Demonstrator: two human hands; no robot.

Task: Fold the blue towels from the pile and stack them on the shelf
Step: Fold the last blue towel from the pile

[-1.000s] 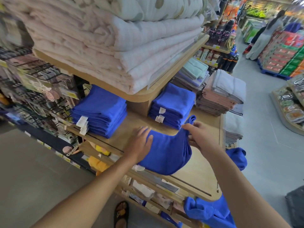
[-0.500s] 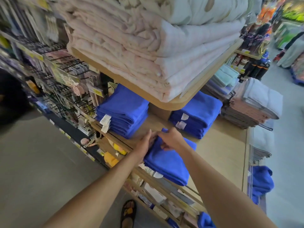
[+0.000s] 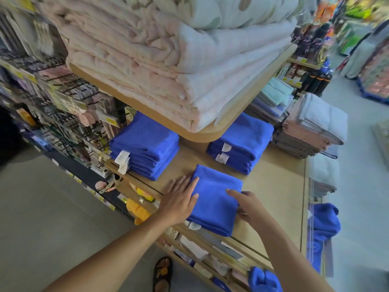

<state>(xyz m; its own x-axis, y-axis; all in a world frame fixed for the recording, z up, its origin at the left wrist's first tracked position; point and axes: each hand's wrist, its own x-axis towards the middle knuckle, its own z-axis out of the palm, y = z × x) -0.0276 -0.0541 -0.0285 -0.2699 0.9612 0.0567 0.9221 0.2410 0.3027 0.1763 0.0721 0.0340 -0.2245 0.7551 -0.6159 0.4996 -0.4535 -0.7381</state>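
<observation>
Fold now closed: your left hand (image 3: pixel 181 202) and right hand (image 3: pixel 247 205) press flat, fingers spread, on the blue towel (image 3: pixel 214 199) at frame centre; ready to stack.

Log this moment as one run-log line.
step: flattening folded blue towel on shelf | left hand: flat on towel | right hand: at right edge | stacked: not yet

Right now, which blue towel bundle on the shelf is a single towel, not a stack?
The folded towel nearest the person, under both hands; the left stack and right stack behind hold several.
</observation>
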